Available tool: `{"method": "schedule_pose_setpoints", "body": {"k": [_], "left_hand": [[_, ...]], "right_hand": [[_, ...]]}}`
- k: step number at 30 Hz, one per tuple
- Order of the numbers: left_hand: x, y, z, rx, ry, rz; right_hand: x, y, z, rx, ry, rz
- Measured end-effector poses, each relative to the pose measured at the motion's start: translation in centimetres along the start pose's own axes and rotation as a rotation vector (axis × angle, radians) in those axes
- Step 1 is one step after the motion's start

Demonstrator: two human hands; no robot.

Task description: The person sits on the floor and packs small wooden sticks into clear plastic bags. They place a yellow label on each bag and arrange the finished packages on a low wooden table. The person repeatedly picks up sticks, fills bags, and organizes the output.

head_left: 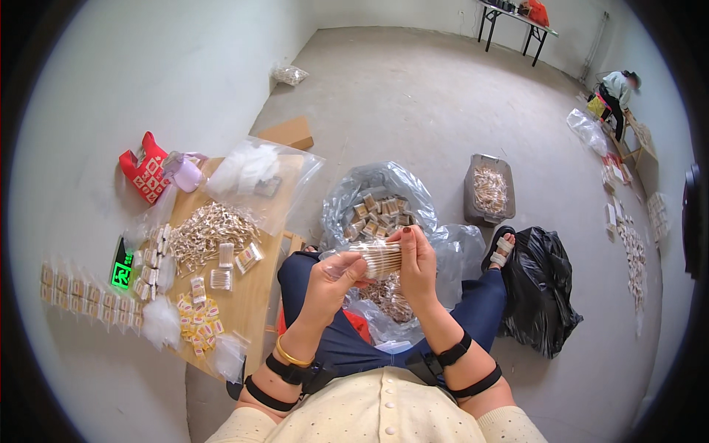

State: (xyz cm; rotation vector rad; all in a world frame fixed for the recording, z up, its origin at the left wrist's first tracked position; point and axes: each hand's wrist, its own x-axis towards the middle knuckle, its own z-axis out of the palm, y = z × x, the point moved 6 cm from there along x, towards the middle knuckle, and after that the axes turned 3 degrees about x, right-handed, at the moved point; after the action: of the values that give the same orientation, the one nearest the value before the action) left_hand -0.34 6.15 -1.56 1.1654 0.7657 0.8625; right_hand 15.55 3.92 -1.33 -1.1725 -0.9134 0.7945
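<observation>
A bundle of cotton swabs [382, 258] lies level between my two hands, above my lap. My left hand [331, 282] is closed round its left end, where clear plastic film shows over the swabs. At the other end, my right hand [418, 267] grips the bundle between thumb and fingers. Whether the plastic covers the whole bundle I cannot tell. Below it, loose swabs [390, 299] lie in clear plastic between my legs. Just beyond my hands, a large clear bag [347, 193] holds several small packs of swabs [380, 213].
At left, a wooden table [247, 314] carries a swab pile [210, 235], yellow labels [198, 325] and clear bags [255, 173]. A grey bin of swabs [490, 190] and a black bag [540, 292] stand at right. Another person [617, 92] bends over far right.
</observation>
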Motion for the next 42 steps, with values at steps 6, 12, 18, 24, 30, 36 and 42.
{"method": "schedule_pose_setpoints", "body": {"k": [6,12,18,24,30,36,42], "left_hand": [[-0.1,-0.5,0.0,-0.034,0.033,-0.007],[-0.1,-0.2,-0.2,-0.005,0.025,-0.004],[-0.1,0.4,-0.8,-0.076,0.053,0.021],[-0.2,0.1,-1.2,-0.101,0.059,-0.019],[-0.4,-0.6,-2.1,-0.096,0.058,-0.058],[-0.8,-0.2,-3.3,-0.126,0.097,-0.094],[-2.0,-1.3,-5.2,-0.098,0.107,-0.146]], "right_hand": [[0.0,-0.2,0.0,-0.026,-0.024,-0.071],[0.4,1.7,-1.5,0.201,-0.026,0.093],[0.2,3.4,-2.0,0.766,0.069,0.47],[0.2,3.4,-2.4,1.242,-0.249,0.611],[0.2,1.8,-2.7,1.344,-0.339,0.623],[0.2,6.3,-5.5,0.549,-0.076,0.524],[-2.4,21.0,-14.3,-0.988,-0.217,0.138]]}}
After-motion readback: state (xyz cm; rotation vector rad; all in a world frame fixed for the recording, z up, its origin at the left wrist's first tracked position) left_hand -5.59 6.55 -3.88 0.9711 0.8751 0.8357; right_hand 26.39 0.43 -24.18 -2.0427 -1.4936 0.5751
